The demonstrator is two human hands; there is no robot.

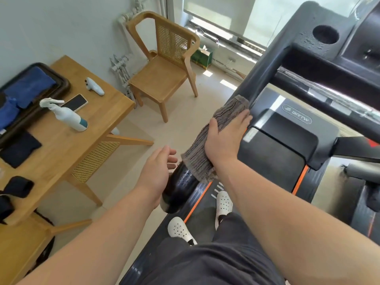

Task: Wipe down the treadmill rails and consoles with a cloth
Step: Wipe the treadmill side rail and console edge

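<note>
The black left rail [261,79] of the treadmill runs from the console [327,36] at the upper right down to its rounded end [176,192] near the middle. A grey ribbed cloth [207,149] is draped over the rail. My right hand [224,136] lies on top of the cloth with its fingers wrapped over cloth and rail. My left hand [158,171] hovers beside the rail's end with relaxed fingers, holding nothing. Whether it touches the rail I cannot tell.
A wooden table [67,145] stands at the left with a white spray bottle [65,116], a phone [75,102], a dark tray [47,79] of blue cloths and dark cloths. A wooden chair [164,64] stands by the window. My feet in white shoes [223,202] stand on the belt.
</note>
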